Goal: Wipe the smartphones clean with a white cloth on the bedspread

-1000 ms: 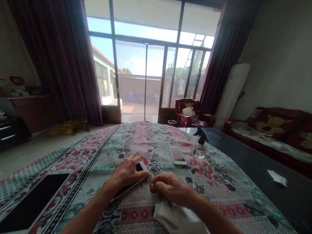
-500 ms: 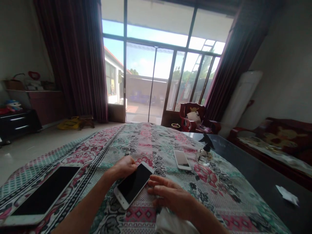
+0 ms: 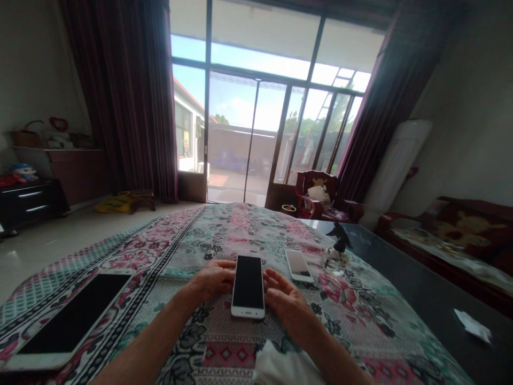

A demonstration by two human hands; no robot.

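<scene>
A white-framed smartphone with a dark screen lies upright in my view on the patterned cloth, between my hands. My left hand holds its left edge, fingertips partly hidden behind it. On the opposite edge, the curled fingers of my right hand grip the phone from the right. A smaller white phone lies just beyond my right hand. To the left rests a large white tablet with a black screen. White crumpled tissue or cloth sits below my right wrist.
A clear spray bottle with a black trigger head stands behind the small phone. A dark glossy tabletop shows at the right, bearing a crumpled white paper. Farther back are a red wooden chair and glass doors.
The smartphone has turned from a slant to straight and shifted slightly right. My right hand has closed in on its right edge; my left hand has moved along its left edge.
</scene>
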